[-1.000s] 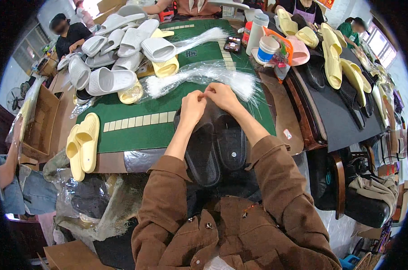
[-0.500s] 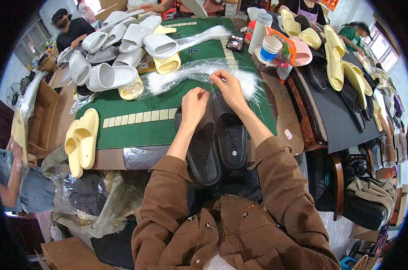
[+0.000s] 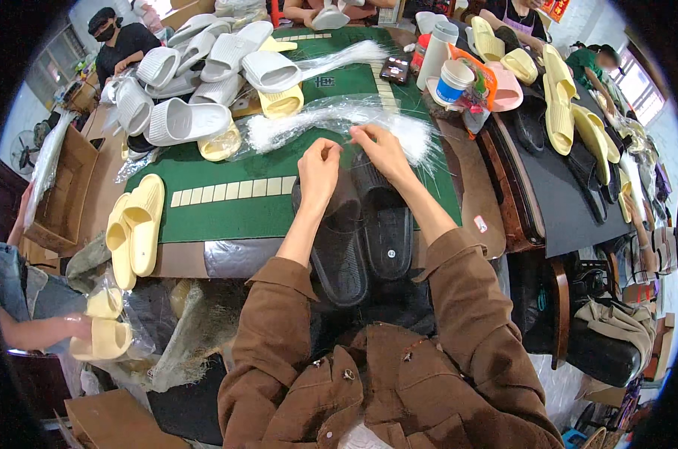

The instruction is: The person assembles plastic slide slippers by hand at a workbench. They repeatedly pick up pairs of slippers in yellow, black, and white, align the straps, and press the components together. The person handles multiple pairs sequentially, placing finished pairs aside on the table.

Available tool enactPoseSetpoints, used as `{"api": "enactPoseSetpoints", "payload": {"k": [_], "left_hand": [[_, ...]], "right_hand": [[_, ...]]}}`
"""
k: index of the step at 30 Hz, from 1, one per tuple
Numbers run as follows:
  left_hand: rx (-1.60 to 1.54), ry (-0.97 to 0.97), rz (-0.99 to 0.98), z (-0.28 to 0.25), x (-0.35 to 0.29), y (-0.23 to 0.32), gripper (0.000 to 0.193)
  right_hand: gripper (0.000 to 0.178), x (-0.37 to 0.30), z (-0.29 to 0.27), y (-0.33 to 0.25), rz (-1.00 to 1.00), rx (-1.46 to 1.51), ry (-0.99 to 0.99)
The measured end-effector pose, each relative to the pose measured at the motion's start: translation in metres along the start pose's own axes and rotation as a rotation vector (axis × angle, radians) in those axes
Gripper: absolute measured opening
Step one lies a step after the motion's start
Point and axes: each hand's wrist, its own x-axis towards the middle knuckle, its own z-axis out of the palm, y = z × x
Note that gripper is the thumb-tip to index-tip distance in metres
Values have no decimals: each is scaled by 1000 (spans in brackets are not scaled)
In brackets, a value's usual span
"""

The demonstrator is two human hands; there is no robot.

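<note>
From the head view, the left hand (image 3: 320, 161) and the right hand (image 3: 380, 146) are raised side by side over the toe ends of a pair of black slippers (image 3: 361, 232), both with fingertips pinched together; what they pinch seems to be a thin clear strand drawn from the bundle of clear plastic ties (image 3: 331, 120), though it is too fine to make out for certain. That bundle lies just beyond the hands, its long axis running crosswise from left to right, with its frayed, spread end reaching past the right hand, so the right hand is the nearer one to the loose ends while the left hand sits closer to the bundle's middle. The black slippers lie directly under and behind the hands, toward the person's body, soles up and side by side, their long axes pointing from the lap out across the green counter (image 3: 226, 213); the heels hang over the near edge. Far to the left of the left hand a pair of yellow slippers (image 3: 133, 228) rests on the counter's corner, and beyond the bundle a heap of white slippers (image 3: 189, 120) fills the far left. To the right of the right hand, well apart, stands a white cup with a blue band (image 3: 453, 81).
</note>
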Motion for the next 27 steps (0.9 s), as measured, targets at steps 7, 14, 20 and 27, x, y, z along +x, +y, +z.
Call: {"api": "enactPoseSetpoints", "payload": {"k": [7, 14, 20, 27], "left_hand": [[6, 47, 28, -2, 1, -3, 13], [166, -12, 582, 12, -6, 10, 25], [31, -277, 366, 6, -8, 12, 17], [-5, -323, 298, 4, -12, 28, 21]], "right_hand": [[34, -5, -3, -8, -193, -213, 32], [37, -8, -37, -11, -33, 511, -51], [35, -17, -28, -20, 127, 662, -128], [14, -31, -26, -24, 173, 858, -91]]}}
